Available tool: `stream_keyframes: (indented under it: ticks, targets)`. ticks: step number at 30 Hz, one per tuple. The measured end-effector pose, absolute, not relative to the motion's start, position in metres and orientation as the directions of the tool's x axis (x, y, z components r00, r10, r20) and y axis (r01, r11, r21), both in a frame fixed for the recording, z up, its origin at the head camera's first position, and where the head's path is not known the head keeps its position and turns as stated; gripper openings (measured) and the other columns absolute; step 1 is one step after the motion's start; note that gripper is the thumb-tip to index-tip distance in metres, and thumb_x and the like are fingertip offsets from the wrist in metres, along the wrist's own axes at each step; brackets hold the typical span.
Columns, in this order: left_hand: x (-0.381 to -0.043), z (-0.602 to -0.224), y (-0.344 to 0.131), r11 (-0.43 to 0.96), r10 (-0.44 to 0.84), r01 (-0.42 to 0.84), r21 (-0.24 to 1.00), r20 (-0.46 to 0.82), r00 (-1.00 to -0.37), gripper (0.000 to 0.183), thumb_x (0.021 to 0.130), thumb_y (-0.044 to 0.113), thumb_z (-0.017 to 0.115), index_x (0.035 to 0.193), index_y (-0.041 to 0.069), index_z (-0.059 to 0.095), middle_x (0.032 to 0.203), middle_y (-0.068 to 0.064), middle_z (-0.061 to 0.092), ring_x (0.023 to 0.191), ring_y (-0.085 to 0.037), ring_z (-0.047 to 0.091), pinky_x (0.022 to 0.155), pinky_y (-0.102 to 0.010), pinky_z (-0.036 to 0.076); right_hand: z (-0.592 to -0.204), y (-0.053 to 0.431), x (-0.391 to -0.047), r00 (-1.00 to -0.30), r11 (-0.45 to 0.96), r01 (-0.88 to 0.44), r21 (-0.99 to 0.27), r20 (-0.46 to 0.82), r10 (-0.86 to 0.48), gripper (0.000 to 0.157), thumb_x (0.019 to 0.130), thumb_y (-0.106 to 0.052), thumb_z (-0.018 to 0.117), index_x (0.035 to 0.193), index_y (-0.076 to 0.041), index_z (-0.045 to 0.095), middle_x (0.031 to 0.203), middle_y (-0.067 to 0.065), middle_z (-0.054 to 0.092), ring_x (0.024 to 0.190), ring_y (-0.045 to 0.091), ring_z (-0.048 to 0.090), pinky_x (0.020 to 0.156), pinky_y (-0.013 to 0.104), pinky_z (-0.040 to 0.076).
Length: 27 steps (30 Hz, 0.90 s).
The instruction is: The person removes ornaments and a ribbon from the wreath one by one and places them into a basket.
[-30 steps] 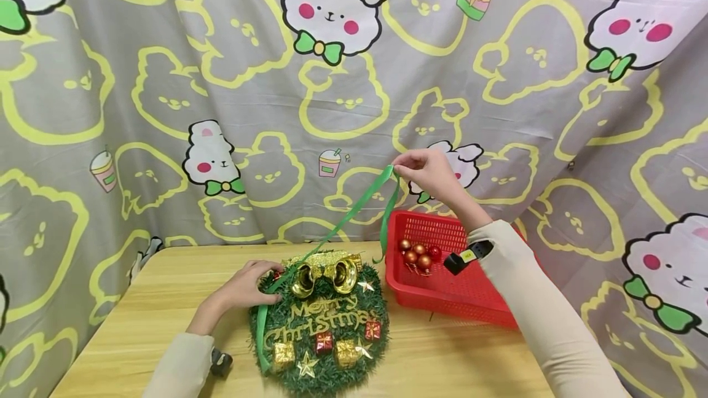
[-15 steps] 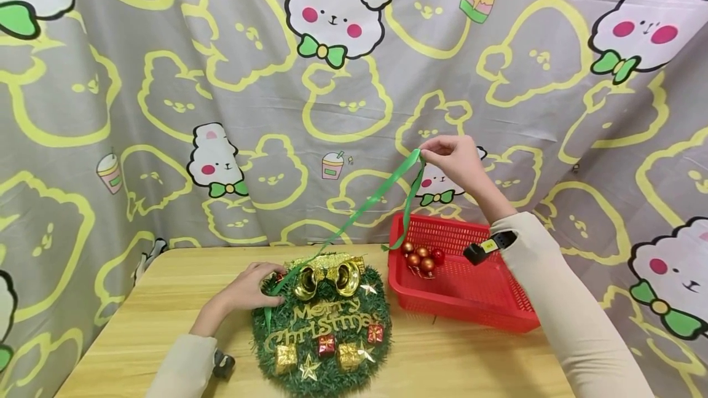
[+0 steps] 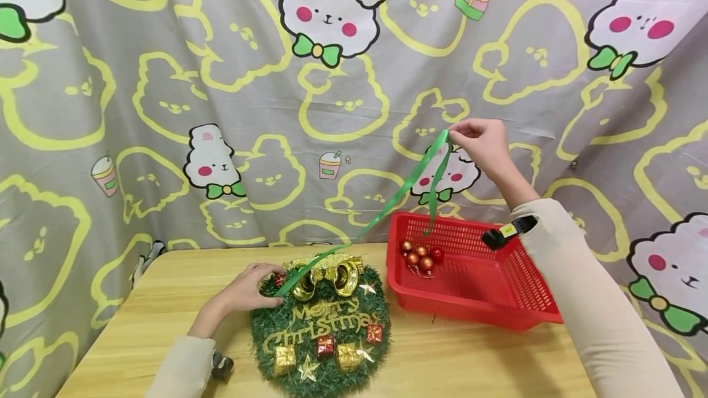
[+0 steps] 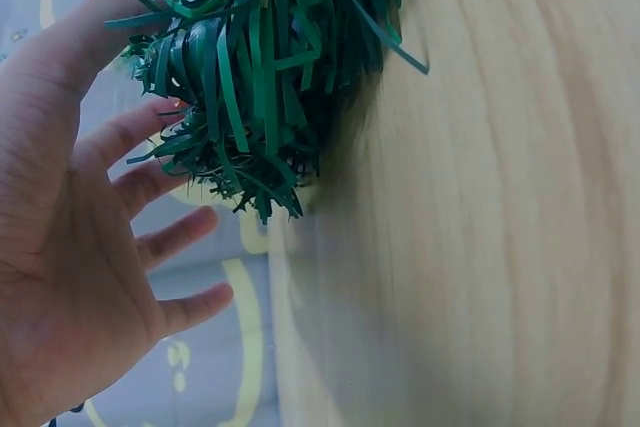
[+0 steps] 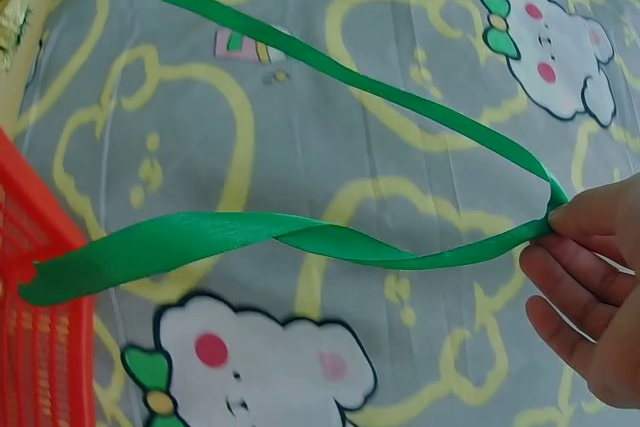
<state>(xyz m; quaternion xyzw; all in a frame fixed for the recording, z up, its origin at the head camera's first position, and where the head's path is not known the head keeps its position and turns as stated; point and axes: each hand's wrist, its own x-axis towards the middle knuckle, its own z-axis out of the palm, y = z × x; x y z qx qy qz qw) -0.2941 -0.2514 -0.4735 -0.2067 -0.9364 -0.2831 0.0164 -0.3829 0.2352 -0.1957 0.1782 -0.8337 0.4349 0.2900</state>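
Observation:
Between thumb and fingertips, my right hand [image 3: 483,143] pinches a green ribbon [image 3: 395,198], raised above the basket. One length slants down to the wreath and a loose end hangs toward the basket; the right wrist view shows that ribbon [image 5: 360,82] twisted below the pinch. A Christmas wreath [image 3: 326,379] of green tinsel lies on the table, bearing gold bells [image 3: 345,278], "Merry Christmas" lettering, small gift boxes and stars. At its upper left edge rests my left hand [image 3: 249,290], fingers spread; in the left wrist view they reach behind the tinsel [image 4: 250,77].
A red plastic basket [image 3: 470,306] stands right of the wreath, with several copper and red baubles [image 3: 420,260] in its left part. Behind the wooden table [image 3: 182,281] hangs a grey patterned curtain [image 3: 249,109].
My right hand has moved up and to the right, drawing the ribbon with it. The ribbon's tail that lay down the wreath's left side has been pulled up. My left hand stays at the wreath.

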Motion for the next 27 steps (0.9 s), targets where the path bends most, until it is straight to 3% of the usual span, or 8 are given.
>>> stream_keyframes:
  ticks: [9, 21, 27]
  targets:
    - [-0.295, -0.476, -0.252, 0.753, 0.389, 0.405, 0.518, 0.145, -0.91, 0.067, 0.083, 0.04, 0.082, 0.139, 0.012, 0.059, 0.143, -0.014, 0.058, 0.136, -0.046, 0.043, 0.104, -0.069, 0.042, -0.18, 0.277, -0.379, -0.743, 0.616, -0.486, -0.62, 0.665, 0.083, 0.027, 0.094, -0.02, 0.07, 0.106, 0.004, 0.077, 0.066, -0.034, 0.06, 0.067, -0.011, 0.059, 0.065, 0.009, 0.045]
    - [-0.291, -0.472, -0.25, 0.747, 0.394, 0.408, 0.524, 0.145, -0.908, 0.066, 0.084, 0.039, 0.082, 0.139, 0.01, 0.059, 0.143, -0.017, 0.057, 0.135, -0.047, 0.043, 0.102, -0.069, 0.042, -0.167, 0.34, -0.368, -0.724, 0.663, -0.394, -0.637, 0.66, 0.203, 0.031, 0.094, -0.021, 0.069, 0.109, 0.005, 0.076, 0.063, -0.036, 0.057, 0.065, -0.012, 0.057, 0.061, 0.007, 0.043]
    - [-0.291, -0.472, -0.25, 0.755, 0.387, 0.4, 0.519, 0.14, -0.911, 0.067, 0.084, 0.041, 0.082, 0.139, 0.012, 0.059, 0.144, -0.015, 0.057, 0.136, -0.046, 0.043, 0.103, -0.069, 0.042, -0.165, 0.364, -0.36, -0.688, 0.712, -0.318, -0.626, 0.669, 0.28, 0.026, 0.093, -0.025, 0.068, 0.103, -0.004, 0.079, 0.059, -0.039, 0.052, 0.06, -0.014, 0.052, 0.059, 0.007, 0.039]
